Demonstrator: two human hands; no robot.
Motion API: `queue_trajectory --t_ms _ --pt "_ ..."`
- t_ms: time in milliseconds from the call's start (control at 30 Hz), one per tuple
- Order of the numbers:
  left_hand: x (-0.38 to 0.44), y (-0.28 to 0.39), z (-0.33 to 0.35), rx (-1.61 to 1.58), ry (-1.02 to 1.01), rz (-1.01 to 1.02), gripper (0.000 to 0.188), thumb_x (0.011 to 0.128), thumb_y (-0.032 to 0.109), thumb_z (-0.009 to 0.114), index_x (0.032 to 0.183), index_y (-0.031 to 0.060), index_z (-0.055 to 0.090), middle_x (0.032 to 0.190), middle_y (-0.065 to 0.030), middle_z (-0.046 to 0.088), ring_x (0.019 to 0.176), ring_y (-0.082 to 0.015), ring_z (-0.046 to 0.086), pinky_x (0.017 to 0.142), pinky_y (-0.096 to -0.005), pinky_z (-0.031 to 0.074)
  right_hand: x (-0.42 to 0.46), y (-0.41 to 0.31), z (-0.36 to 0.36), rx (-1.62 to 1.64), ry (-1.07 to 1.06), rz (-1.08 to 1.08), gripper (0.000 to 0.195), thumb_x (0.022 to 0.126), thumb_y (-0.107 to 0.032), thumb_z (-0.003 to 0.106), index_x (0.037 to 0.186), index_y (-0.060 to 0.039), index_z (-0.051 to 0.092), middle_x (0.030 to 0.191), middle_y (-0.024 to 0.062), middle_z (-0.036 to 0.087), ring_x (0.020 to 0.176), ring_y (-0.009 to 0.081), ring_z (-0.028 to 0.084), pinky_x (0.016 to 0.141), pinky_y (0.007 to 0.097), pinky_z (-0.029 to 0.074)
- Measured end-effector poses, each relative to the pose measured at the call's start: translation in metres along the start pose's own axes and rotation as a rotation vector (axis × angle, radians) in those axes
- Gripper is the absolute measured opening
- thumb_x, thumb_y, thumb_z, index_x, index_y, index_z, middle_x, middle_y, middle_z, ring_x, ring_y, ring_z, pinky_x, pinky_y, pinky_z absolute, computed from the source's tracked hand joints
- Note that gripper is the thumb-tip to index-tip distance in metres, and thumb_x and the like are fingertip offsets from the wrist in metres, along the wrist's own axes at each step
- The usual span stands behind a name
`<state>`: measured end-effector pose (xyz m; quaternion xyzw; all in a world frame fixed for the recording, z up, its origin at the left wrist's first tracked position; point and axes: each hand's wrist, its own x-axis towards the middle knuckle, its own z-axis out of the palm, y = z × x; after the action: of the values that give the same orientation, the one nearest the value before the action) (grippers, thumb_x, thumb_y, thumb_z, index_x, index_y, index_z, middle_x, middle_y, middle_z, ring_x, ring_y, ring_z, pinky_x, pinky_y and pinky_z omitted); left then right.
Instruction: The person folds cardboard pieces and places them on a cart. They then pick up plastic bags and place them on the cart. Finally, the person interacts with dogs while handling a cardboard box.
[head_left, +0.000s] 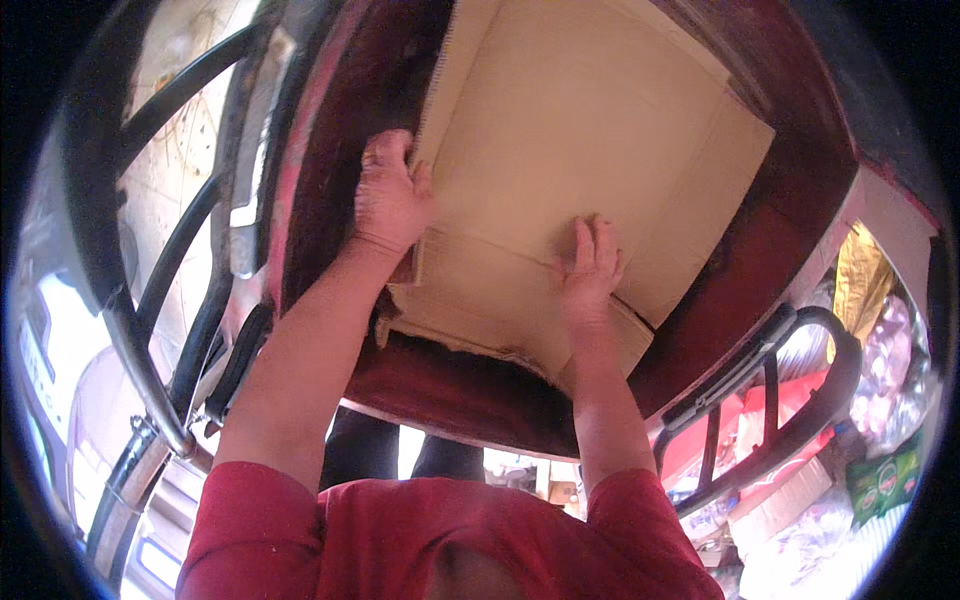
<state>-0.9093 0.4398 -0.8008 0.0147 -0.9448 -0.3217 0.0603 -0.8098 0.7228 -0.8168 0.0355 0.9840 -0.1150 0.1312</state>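
Observation:
A large flattened cardboard box (570, 135) lies on a dark red surface with raised edges. Its creased flaps fold along the right side, and its near edge is torn and ragged. At the left edge of the cardboard, my left hand (390, 191) is curled around the border; its fingertips are partly hidden. My right hand (594, 262) rests on the near part of the sheet, fingers stretched forward, touching the cardboard close to a crease.
The dark red tray-like surface (757, 255) surrounds the cardboard. Black metal tube rails (180, 247) stand at the left, and a black looped rail (772, 405) at the right. Beyond it are plastic-wrapped goods, a gold packet (862, 281) and a green packet (885, 480).

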Motion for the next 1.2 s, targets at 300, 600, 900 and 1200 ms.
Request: queue_trajectory --t_ms 300,600,900,1200 --pt "0.036 -0.006 0.001 -0.183 -0.133 -0.042 0.036 0.076 0.007 0.069 0.109 0.0021 0.054 0.101 -0.0169 0.06 0.098 -0.0343 0.058 0.087 -0.04 0.047 -0.02 0.019 0.019 0.047 0.086 0.038 0.068 0.076 -0.019 0.07 0.139 -0.0176 0.044 0.15 0.0097 0.031 0.14 0.0303 0.027 0.113 0.0545 0.018" --pt "0.039 0.032 -0.007 -0.024 -0.163 0.009 0.036 0.076 0.008 0.067 0.109 0.003 0.052 0.105 -0.0182 0.057 0.1 -0.0365 0.055 0.09 -0.0418 0.045 -0.018 0.023 0.036 0.035 0.137 0.015 0.067 0.074 -0.018 0.064 0.137 -0.0146 0.045 0.148 0.0132 0.035 0.137 0.0335 0.031 0.112 0.0561 0.021" --pt "0.149 0.097 -0.012 0.32 -0.142 0.153 0.039 0.07 0.014 0.067 0.105 0.0009 0.054 0.1 -0.0178 0.064 0.095 -0.039 0.059 0.088 -0.0429 0.047 -0.018 0.027 0.043 0.062 0.211 -0.023 0.067 0.073 -0.018 0.061 0.138 -0.0134 0.045 0.149 0.0134 0.035 0.138 0.033 0.03 0.111 0.0578 0.022" --pt "0.132 0.12 0.02 -0.082 -0.134 0.116 0.028 0.076 0.013 0.067 0.1 0.0036 0.056 0.085 -0.0161 0.063 0.082 -0.0326 0.061 0.08 -0.0422 0.049 -0.021 0.031 0.054 0.045 0.275 -0.044 0.066 0.075 -0.02 0.059 0.139 -0.0133 0.044 0.148 0.0139 0.035 0.137 0.0342 0.032 0.111 0.0578 0.022"
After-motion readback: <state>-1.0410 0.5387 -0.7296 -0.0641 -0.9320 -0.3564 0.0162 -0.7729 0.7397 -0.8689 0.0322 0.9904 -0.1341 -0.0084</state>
